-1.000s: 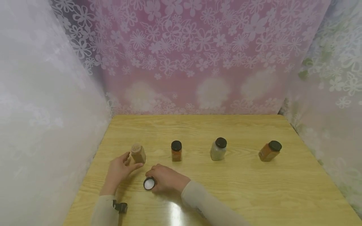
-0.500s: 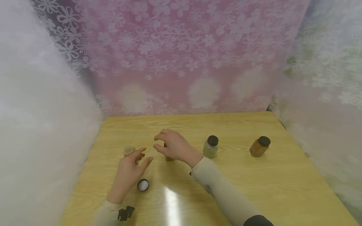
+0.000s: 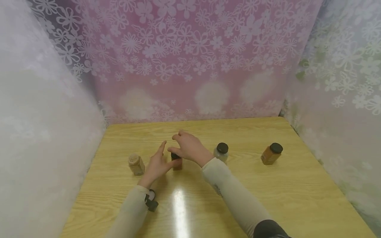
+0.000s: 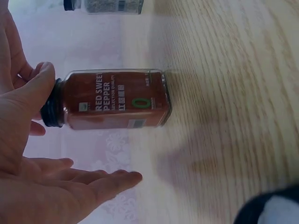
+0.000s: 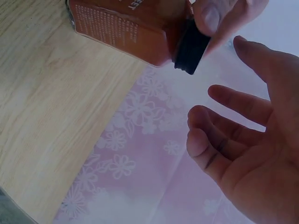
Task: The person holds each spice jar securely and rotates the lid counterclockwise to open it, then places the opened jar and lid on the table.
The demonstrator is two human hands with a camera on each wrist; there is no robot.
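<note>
A glass spice jar of red sweet pepper (image 4: pixel 117 99) with a black lid (image 4: pixel 52 103) stands on the wooden table between the two hands. My left hand (image 3: pixel 154 168) is beside it with fingers extended; its thumb overlaps the lid in the left wrist view. Above and behind the jar, my right hand (image 3: pixel 190 147) has loosely bent, spread fingers (image 5: pixel 198 142), and in the head view its thumb is right at the lid. To the left stands a tan spice jar (image 3: pixel 137 165) with its perforated top exposed. A loose black lid (image 3: pixel 152 194), white inside, lies near the left wrist, partly hidden.
On the right stand a jar of pale contents (image 3: pixel 221 151), partly covered by the right forearm, and an orange-brown spice jar (image 3: pixel 271 154), both with black lids. Floral curtains (image 3: pixel 190 66) border the wooden table (image 3: pixel 297 198) at the back and sides.
My right hand has put the loose lid down on the table and moved up to the red sweet pepper jar. My left hand has left the tan jar and shifted right beside the same jar.
</note>
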